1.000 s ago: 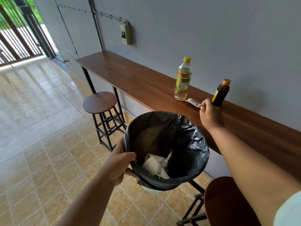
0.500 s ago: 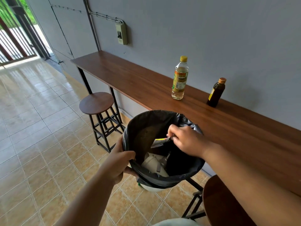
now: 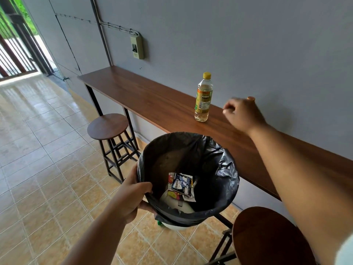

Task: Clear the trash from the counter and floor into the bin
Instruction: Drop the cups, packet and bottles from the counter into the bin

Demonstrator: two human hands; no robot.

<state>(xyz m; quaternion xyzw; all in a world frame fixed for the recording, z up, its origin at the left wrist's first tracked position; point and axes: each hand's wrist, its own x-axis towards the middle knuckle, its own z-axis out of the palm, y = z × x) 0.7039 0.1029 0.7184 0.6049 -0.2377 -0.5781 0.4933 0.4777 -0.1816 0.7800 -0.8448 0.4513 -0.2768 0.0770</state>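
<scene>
We hold the bin (image 3: 188, 178), lined with a black bag, low in the centre of the frame, our left hand (image 3: 131, 199) clamped on its near-left rim with the thumb over the edge. Inside it, at the bottom, a printed sachet wrapper (image 3: 181, 186) lies flat on top of something white, so at least part of the counter's trash is in. Our right hand (image 3: 243, 115) is up at the right of the frame over the counter (image 3: 145, 100), fingers loosely curled with nothing between them that we can see; it covers most of a small dark bottle, of which only the brownish cap (image 3: 250, 98) peeks out above the knuckles. Whether the fingers touch that bottle we cannot tell. Just left of the hand stands the clear bottle with the yellow cap (image 3: 203, 98), upright, with a little pale liquid at the bottom. We judge these two bottles to be what is left on the counter. The tiled floor (image 3: 38, 140) we see at the left shows no litter, though the part under the counter and behind the stools is hidden.
</scene>
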